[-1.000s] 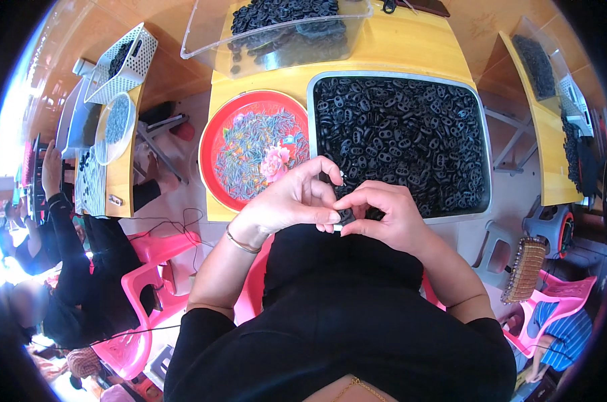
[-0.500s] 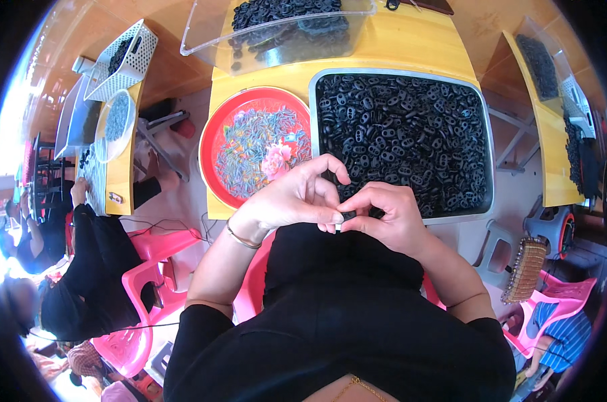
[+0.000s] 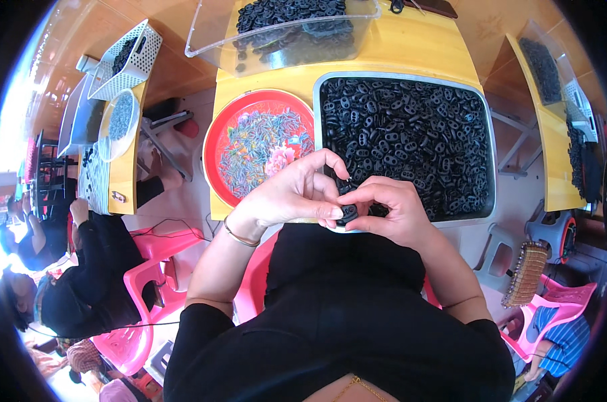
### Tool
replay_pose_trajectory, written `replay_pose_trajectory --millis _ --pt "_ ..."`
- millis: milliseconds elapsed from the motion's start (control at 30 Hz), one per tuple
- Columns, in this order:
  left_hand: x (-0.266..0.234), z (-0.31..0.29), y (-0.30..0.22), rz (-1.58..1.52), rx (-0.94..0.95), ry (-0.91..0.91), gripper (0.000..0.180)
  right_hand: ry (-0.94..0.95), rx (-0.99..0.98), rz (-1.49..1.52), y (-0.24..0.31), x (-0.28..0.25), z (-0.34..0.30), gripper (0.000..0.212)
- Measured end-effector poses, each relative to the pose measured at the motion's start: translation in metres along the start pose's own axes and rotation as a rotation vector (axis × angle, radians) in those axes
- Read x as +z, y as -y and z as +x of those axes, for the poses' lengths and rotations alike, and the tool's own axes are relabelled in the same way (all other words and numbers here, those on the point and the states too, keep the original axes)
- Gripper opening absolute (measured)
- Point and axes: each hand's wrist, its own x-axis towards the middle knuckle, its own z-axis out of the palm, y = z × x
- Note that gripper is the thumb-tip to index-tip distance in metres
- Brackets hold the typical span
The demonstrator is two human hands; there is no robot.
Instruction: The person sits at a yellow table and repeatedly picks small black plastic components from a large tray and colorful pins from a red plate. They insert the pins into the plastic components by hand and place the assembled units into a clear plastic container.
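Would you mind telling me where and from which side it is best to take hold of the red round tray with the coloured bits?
I would take the red round tray by its raised rim on the left, coming in from that side. There the rim sits at the yellow table's edge with open space beside it, whereas the right side lies close against the grey tray of black parts.

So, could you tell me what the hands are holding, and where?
Both hands, left and right, pinch one small black plastic piece by its sides between the fingertips.
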Motion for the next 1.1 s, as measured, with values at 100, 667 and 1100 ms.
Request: replay_pose_trajectory --millis 100,667,1100 --pt "0.0 0.002 0.0 -0.008 0.017 0.024 0.042 -0.009 -0.01 -0.031 -0.001 -0.001 -0.001 0.029" --pt "0.003 0.028 -0.047 0.251 0.059 0.071 0.038 -0.231 -0.016 0.032 0.008 -0.01 0.011 0.037" --pt "-0.048 0.022 -0.146 1.443 0.754 -0.759 0.015 -0.278 0.093 0.026 0.007 -0.014 -0.003 0.024"
